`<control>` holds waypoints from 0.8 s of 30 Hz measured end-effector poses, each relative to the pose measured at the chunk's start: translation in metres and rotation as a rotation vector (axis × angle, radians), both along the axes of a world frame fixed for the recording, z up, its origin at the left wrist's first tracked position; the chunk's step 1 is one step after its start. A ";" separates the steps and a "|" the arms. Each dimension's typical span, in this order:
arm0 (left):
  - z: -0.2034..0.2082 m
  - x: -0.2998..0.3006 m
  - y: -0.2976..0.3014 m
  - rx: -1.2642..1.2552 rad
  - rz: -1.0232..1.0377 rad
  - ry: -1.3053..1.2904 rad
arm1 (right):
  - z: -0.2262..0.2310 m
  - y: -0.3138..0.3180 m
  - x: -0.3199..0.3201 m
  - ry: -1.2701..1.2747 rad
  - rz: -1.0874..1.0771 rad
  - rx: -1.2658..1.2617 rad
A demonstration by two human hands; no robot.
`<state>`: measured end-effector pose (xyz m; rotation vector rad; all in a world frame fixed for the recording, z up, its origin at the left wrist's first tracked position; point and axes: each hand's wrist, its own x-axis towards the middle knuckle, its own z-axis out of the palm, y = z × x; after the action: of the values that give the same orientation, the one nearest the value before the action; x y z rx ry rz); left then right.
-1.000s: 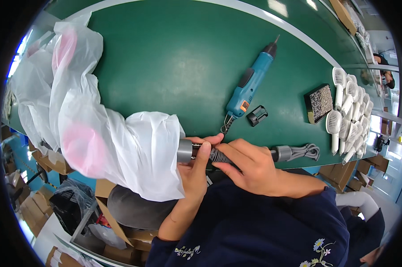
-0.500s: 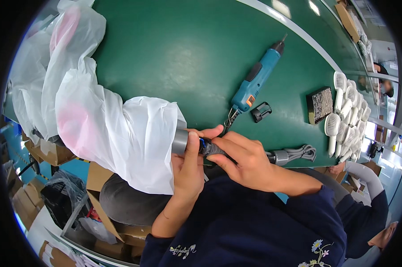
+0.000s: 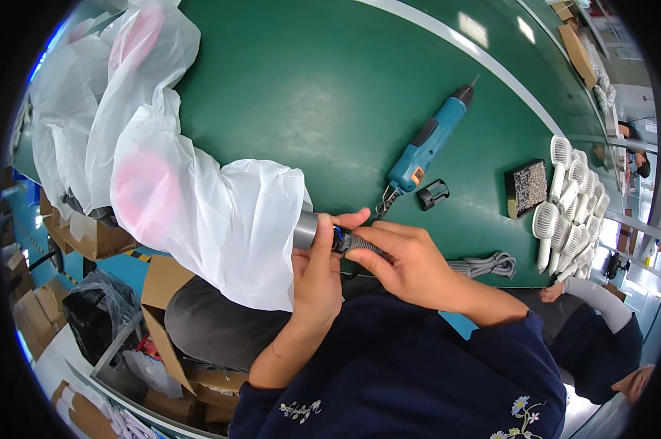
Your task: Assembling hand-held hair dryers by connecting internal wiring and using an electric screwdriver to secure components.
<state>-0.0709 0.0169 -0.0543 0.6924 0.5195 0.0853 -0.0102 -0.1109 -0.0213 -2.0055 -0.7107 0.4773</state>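
A grey cylindrical handle sticks out of a white plastic bag; the rest of whatever the bag wraps is hidden. My left hand is closed round the handle, its thumb lying along the side. At the handle's open end, a dark fitting with a bit of blue shows between the hands. My right hand pinches the ribbed grey cord sleeve with thumb and fingers, right beside that end. Beyond my right wrist a bundled grey power cord rests near the table edge.
A blue electric screwdriver lies on the green table, next to a small black plastic part. Farther right are a dark block with a speckled face and a pile of white hairbrush-like pieces. Open cardboard boxes stand at lower left.
The view has shifted slightly, so the bag and table things sit a little differently. Both hands keep the same grip on the handle and the cord sleeve.
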 end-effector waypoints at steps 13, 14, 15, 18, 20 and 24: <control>-0.003 0.000 -0.003 0.137 0.098 -0.057 | 0.008 -0.052 0.014 -0.310 -0.466 -0.362; -0.002 0.002 -0.002 0.122 0.091 -0.052 | 0.006 -0.064 0.021 -0.332 -0.538 -0.497; 0.000 0.003 -0.006 0.129 0.119 -0.037 | 0.002 -0.070 0.025 -0.401 -0.519 -0.656; -0.003 0.004 -0.009 0.091 0.087 -0.051 | -0.006 -0.058 0.026 -0.473 -0.361 -0.742; -0.001 0.006 -0.008 0.089 0.066 -0.054 | 0.009 -0.059 0.028 -0.517 -0.288 -0.710; 0.000 0.003 -0.008 0.096 0.109 -0.045 | 0.010 -0.087 0.048 -0.523 -0.115 -0.610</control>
<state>-0.0675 0.0094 -0.0541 0.7539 0.5119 0.2290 0.0381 -0.1975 -0.0109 -2.7816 -0.8179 0.0906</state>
